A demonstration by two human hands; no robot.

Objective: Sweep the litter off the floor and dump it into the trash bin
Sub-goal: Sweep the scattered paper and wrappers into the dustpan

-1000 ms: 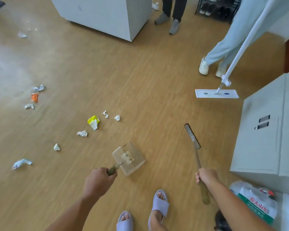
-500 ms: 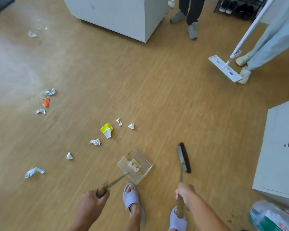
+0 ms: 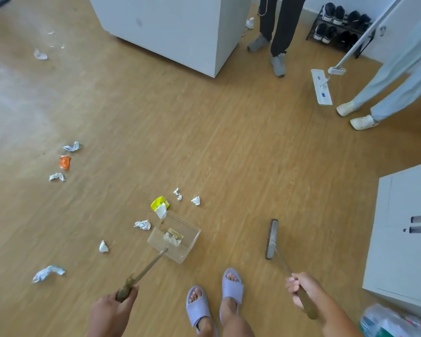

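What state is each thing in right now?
dustpan: by the floor, scraps inside
broom: head low, away from the dustpan
left hand: grips dustpan handle
right hand: grips broom handle
yellow wrapper: on floor, unswept
orange wrapper: on floor, unswept

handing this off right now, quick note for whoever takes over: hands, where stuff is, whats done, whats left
Left hand grips the handle of the clear dustpan, held low beside the yellow wrapper.
Right hand grips the handle of the broom, its head right of the dustpan.
Done: nothing clearly swept in; crumpled paper and the orange wrapper lie on the floor.
Left: sweep every piece into the dustpan, then dump it; no trash bin in view.
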